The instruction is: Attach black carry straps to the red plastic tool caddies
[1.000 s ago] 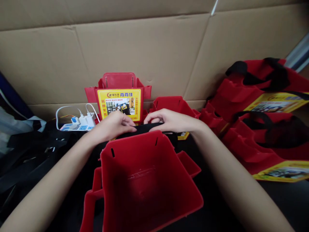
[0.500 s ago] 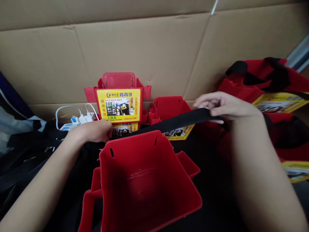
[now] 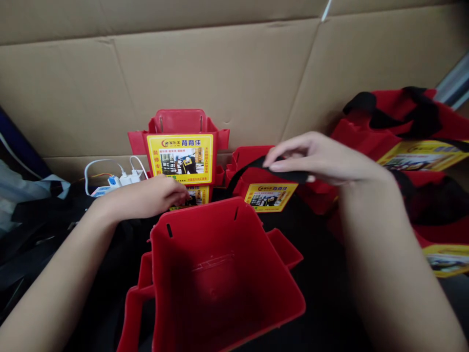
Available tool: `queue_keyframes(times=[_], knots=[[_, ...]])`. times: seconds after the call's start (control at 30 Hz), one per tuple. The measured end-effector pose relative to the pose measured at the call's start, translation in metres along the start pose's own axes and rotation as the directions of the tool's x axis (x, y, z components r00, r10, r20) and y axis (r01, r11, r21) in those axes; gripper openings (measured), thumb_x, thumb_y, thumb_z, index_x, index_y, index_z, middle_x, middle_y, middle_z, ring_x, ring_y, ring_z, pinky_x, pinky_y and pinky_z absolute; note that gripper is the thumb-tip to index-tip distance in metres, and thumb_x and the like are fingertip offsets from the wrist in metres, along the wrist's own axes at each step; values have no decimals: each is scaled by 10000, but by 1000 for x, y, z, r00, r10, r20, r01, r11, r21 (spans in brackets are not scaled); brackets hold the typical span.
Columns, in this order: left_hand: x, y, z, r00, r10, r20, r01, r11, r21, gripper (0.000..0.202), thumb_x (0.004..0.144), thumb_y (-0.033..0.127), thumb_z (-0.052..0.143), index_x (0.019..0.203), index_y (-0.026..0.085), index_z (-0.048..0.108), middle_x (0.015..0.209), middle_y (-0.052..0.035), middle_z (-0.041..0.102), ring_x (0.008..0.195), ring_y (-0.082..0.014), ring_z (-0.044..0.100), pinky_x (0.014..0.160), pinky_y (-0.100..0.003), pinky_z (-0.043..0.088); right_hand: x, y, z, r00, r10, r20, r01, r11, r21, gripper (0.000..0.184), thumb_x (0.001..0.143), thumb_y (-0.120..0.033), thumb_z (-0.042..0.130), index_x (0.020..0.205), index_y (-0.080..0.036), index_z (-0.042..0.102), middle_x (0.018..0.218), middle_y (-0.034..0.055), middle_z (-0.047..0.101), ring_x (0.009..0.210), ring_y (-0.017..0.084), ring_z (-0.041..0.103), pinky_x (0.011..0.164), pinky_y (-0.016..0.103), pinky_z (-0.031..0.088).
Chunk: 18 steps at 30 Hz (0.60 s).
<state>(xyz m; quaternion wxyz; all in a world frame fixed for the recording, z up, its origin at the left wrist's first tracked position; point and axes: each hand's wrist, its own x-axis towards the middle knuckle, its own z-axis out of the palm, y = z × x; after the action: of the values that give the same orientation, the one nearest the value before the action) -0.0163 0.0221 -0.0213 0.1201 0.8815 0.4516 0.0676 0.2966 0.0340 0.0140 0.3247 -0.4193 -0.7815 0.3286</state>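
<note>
Cardboard panelling (image 3: 212, 88) closes off the background, with a power strip (image 3: 100, 189) and white plugs (image 3: 130, 180) low on the left. Nearest the person, the front box (image 3: 208, 239), red, shows its open inside, with 2 slots near its far rim. A black strap (image 3: 239, 174) rises from behind that rim. It ran nearly straight 0.5 s ago; now it bows upward in a slack curve, and the right hand (image 3: 311, 156) has shifted inward, pinching it between thumb and fingers. The left hand (image 3: 154, 196) is beside the rim, fingers curled in front of a yellow label (image 3: 201, 195); whether they grip anything cannot be told. No webbing is visible through the 2 slots, so the strap seems loose and being handled rather than fastened there. Beyond stand an upright red box (image 3: 179, 120) and a second red box (image 3: 252, 155), while strapped red boxes (image 3: 353, 139) lie on the right.
</note>
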Motion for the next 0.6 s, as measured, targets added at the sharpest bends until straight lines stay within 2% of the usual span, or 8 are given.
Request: queue_keyframes(times=[0.07,0.13,0.23,0.3,0.37,0.43,0.53,0.6], knots=[[-5,15,-6,996,-6,-90,6,1000,-4,348,875,365,360,929,169,642,892,-44,673,760,-160,590,684,-244,434,8,-6,16,985,86,146,-76,994,-73,293,679,-370,664,900,-180,684,788,17,655,596,86,558,442,174,391],[-10,31,-8,986,4,-170,-12,999,-47,386,870,441,378,1057,184,597,962,-47,666,813,-176,597,702,-253,442,16,-1,26,915,122,384,-120,992,-29,416,710,-359,645,1081,-173,626,906,35,661,679,105,603,544,190,469],[-14,46,-3,987,124,-99,-131,989,-65,410,804,432,528,1157,224,535,1042,-33,645,869,-182,596,741,-251,442,24,18,29,789,5,614,-138,976,170,596,711,-263,666,1265,-160,471,1015,64,652,828,138,631,719,239,513],[-13,48,0,980,197,9,-196,979,-48,315,813,343,541,1102,218,566,1016,-30,647,853,-171,596,755,-250,434,27,32,27,775,-94,625,-142,938,317,621,728,-222,655,1299,-156,419,1149,98,602,960,164,608,793,265,508],[-10,44,1,969,236,69,-233,971,-57,234,840,276,503,1039,193,594,965,-36,653,822,-162,595,742,-245,431,30,40,25,782,-108,614,-156,920,360,565,757,-208,629,1285,-156,435,1227,109,554,1041,178,575,809,267,509],[-7,37,-2,956,280,87,-271,957,-105,221,849,257,492,1020,169,601,956,-45,655,833,-162,594,735,-236,432,32,43,26,771,-56,634,-189,931,313,514,769,-204,618,1258,-149,471,1179,101,589,1000,163,597,775,244,520],[-3,28,-6,931,347,110,-325,929,-178,221,850,261,499,1003,150,613,984,-50,656,851,-156,597,728,-215,437,35,42,30,713,11,701,-238,944,228,512,728,-188,660,1216,-135,515,1058,90,651,866,129,639,744,226,521],[-1,23,-7,926,358,116,-329,920,-212,241,849,256,503,1035,144,606,1004,-53,657,842,-148,601,714,-205,441,35,40,33,698,8,716,-248,941,231,541,672,-169,704,1185,-145,537,1059,88,651,888,139,634,766,248,515]])
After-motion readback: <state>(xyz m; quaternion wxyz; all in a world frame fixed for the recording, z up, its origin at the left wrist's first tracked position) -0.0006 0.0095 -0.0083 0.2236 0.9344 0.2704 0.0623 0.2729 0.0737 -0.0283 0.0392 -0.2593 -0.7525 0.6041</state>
